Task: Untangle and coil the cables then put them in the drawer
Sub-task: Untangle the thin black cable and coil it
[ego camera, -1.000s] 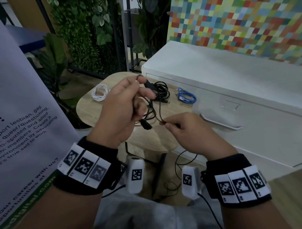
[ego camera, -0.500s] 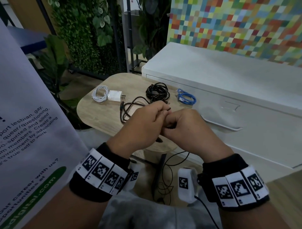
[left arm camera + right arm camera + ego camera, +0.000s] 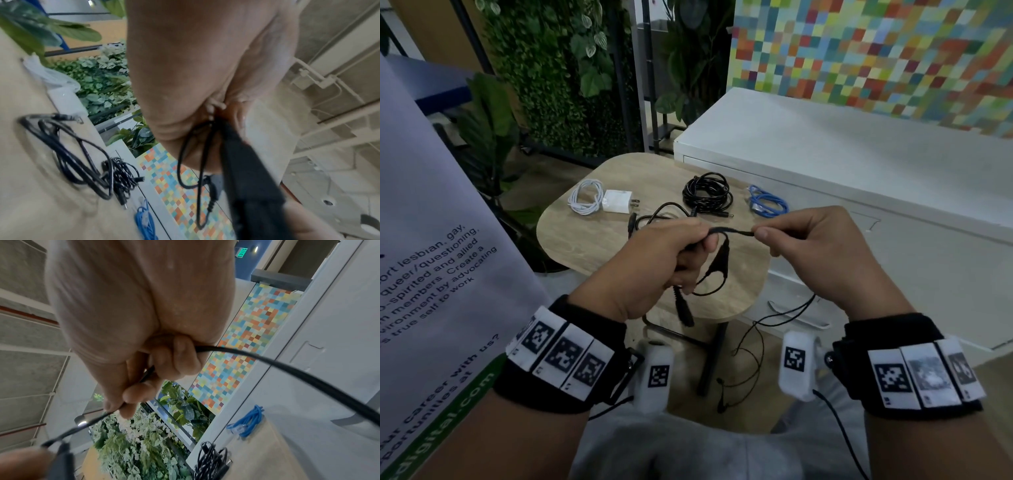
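A thin black cable stretches between both hands above the round wooden table. My left hand grips a small bundle of its loops, with a black plug hanging below the fist. My right hand pinches the cable between thumb and fingers; its tail droops toward the floor. In the right wrist view the cable runs out of my curled fingers. On the table lie a loose black cable, a coiled black cable, a blue cable and a white cable with a charger.
A white drawer cabinet stands right of the table, its drawers closed, with a handle low on the front. A printed banner hangs close on my left. Plants fill the space behind the table.
The hands, pressed together half a second ago, have pulled apart. My right hand drew a length of the black cable out to the right while my left kept the bundle.
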